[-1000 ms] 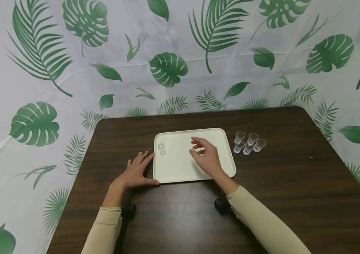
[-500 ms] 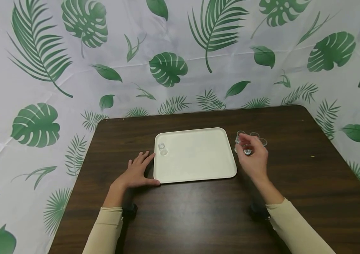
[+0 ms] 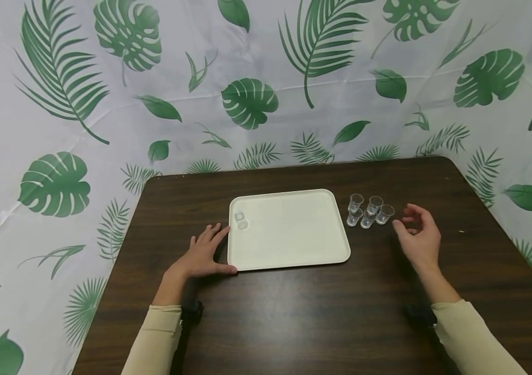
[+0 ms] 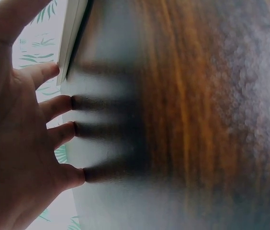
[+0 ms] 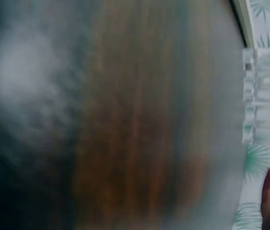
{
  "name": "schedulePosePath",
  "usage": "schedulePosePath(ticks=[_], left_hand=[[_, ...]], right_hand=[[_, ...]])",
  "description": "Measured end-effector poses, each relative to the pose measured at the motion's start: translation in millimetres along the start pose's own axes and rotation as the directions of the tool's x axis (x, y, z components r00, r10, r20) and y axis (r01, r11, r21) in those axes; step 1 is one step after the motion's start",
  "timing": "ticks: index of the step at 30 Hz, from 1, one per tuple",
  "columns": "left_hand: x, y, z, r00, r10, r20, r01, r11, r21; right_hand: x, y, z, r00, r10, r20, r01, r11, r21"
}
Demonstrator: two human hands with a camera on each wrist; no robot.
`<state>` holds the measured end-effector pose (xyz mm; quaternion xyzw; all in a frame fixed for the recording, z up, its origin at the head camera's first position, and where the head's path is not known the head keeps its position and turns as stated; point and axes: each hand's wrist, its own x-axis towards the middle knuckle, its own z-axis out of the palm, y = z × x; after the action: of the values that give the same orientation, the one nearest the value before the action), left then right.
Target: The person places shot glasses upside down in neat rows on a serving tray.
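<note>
In the head view a white tray (image 3: 289, 232) lies on the table, with one clear shot glass (image 3: 240, 221) near its left side. My left hand (image 3: 200, 256) rests spread at the tray's left edge; in the left wrist view its index fingertip (image 4: 52, 70) touches the rim while other fingertips press the tabletop. Several clear shot glasses (image 3: 385, 214) stand upright in a cluster right of the tray. Just right of that cluster hovers my right hand (image 3: 420, 237), fingers loosely bent, holding nothing. The right wrist view shows the bases of those glasses (image 5: 249, 88) and a few fingers.
The dark wooden table (image 3: 294, 317) runs out to rounded back corners. A white cloth with green leaves (image 3: 249, 103) hangs behind and around it. A tiny pale speck (image 3: 461, 231) lies on the table at the right.
My right hand has moved from over the tray, across the glass cluster, to the cluster's right side. The left hand, tray and glasses look unmoved.
</note>
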<state>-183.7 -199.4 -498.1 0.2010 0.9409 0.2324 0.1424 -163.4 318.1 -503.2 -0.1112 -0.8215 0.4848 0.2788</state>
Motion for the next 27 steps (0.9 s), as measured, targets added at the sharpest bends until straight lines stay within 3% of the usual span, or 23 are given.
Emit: schedulePosePath(ticks=[4, 10, 19, 27], left_hand=[[-1.2, -1.2, 1.0, 1.000, -0.007, 0.002, 0.007, 1.000, 0.004], [-2.1, -1.6, 1.0, 1.000, -0.008, 0.005, 0.008, 1.000, 0.002], [0.2, -0.4, 0.0, 1.000, -0.011, 0.012, 0.011, 1.000, 0.014], [0.8, -2.4, 0.9, 1.000, -0.007, 0.017, 0.007, 1.000, 0.023]], right_hand=[[6.5, 6, 1, 0.986, 0.087, 0.144, -0.073, 0.993, -0.097], [15.9, 11, 4, 0.953, 0.102, 0.286, -0.053, 0.983, -0.174], [26.4, 10, 6, 0.920, 0.131, 0.369, -0.043, 0.970, -0.237], [27.4, 13, 10, 0.918, 0.151, 0.368, -0.047, 0.959, -0.278]])
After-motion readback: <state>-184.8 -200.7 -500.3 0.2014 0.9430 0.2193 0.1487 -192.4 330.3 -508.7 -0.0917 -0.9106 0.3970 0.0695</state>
